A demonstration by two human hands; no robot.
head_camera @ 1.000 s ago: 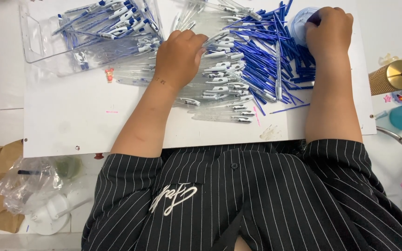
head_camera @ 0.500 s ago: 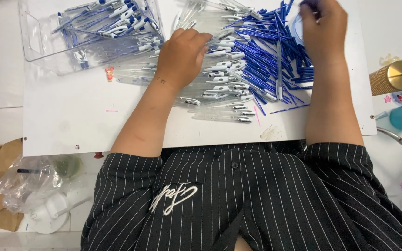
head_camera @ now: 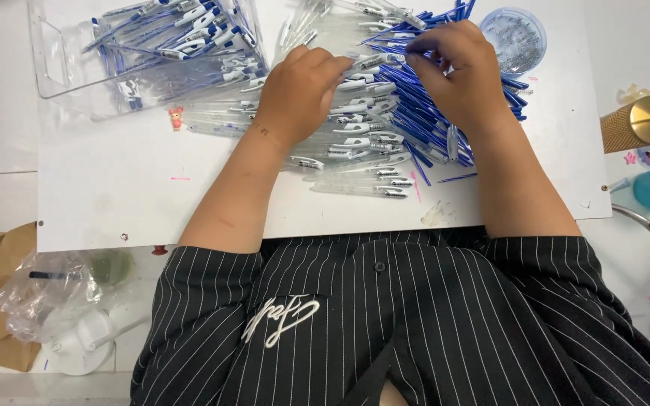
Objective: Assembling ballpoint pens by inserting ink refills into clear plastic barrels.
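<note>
Pile of clear pen barrels [head_camera: 362, 143] and blue refills [head_camera: 423, 128] lies mid-board on the white board [head_camera: 114, 188]. Left hand [head_camera: 299, 94] rests curled on the barrels; right hand [head_camera: 457, 75] pinches a refill. Clear tray [head_camera: 54, 68] of assembled pens sits well left; round lidded cup [head_camera: 517, 37] just right.

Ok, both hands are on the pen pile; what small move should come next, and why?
Probably slide the blue refill pinched by the right hand into the clear plastic pen barrel under the left hand: the fingertips of both hands almost meet there.
</note>
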